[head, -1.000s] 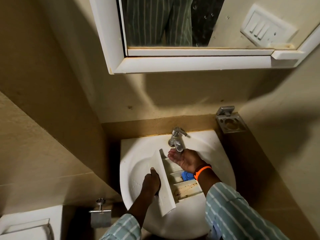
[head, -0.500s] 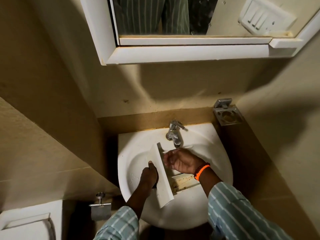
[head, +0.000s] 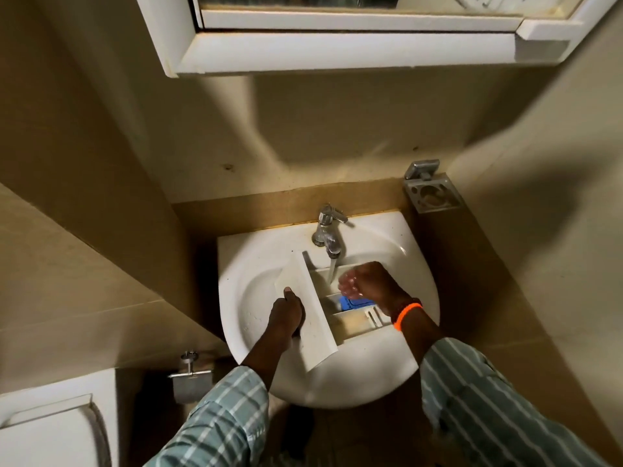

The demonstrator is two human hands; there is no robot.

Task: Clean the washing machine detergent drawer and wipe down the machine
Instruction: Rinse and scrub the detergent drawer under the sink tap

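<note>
- You are standing in a small beige-tiled bathroom, facing a corner where a white-framed mirror cabinet (head: 354,52) is hanging above the basin.
- You are leaning over a white wall-hung sink (head: 397,358), with a white toilet cistern (head: 50,423) sitting low on your left and a metal holder (head: 429,193) jutting from the wall on your right.
- A chrome tap (head: 328,230) is running a thin stream of water down into the bowl.
- The detergent drawer (head: 312,315) is lying tilted inside the sink, its long white front panel facing left, its compartments showing brown staining and a blue insert (head: 354,303) sitting in the middle one.
- Your left hand (head: 286,313) is holding the drawer's front panel, grip wrapped round its edge.
- Your right hand (head: 364,281), an orange band (head: 406,315) at the wrist, is hovering over the compartments beside the stream, fingers loosely curled, holding nothing I can make out.
</note>
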